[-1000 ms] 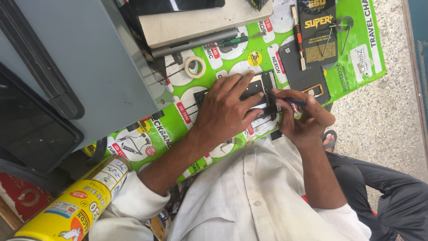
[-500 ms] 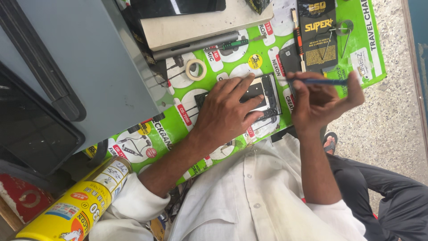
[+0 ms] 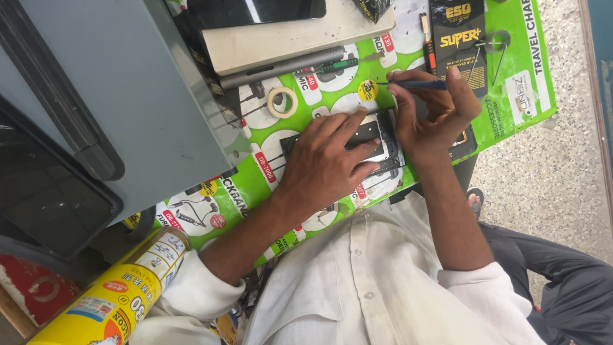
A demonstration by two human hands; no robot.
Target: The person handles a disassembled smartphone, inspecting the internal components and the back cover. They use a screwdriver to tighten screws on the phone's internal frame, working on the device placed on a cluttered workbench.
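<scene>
Under the left hand (image 3: 325, 163) lies an opened phone (image 3: 377, 144).

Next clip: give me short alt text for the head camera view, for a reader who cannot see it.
A person's left hand presses flat on an opened phone lying on a green printed mat, while the right hand holds a thin blue-handled tool above it. A tape roll lies nearby.

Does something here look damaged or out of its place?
The phone under the left hand lies opened, with inner parts showing, so it looks taken apart rather than broken. The right hand holds a thin blue tool above it. A tape roll lies loose nearby. Nothing is spilled.
</scene>
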